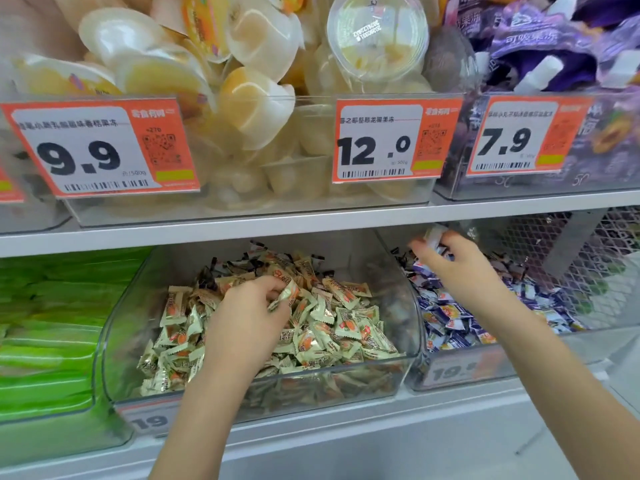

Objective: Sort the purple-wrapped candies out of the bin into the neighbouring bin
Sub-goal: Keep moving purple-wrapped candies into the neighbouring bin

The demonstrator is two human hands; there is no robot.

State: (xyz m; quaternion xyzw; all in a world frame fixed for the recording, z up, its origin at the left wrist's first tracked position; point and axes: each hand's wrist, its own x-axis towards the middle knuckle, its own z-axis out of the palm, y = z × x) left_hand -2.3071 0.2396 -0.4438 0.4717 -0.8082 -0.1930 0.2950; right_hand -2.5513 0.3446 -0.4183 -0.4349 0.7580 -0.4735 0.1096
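The left hand (242, 317) was down in the middle clear bin (114, 327) of cream-and-orange candies (346, 327), its fingers curled and pinching one of those wrapped sweets at the fingertips. The right hand (460, 268) reached over the neighbouring bin (420, 375) to the right, fingers bent round a small bunch of pale, purple-edged wrappers held up at the back of it. Below that hand lay the heap of purple-wrapped candies (446, 323), filling the right bin. Whether any purple ones remained among the cream pile could not be told. Both bins stood on the lower shelf (311, 441), beneath tubs of jelly cups (256, 109) with orange price tags (100, 147).
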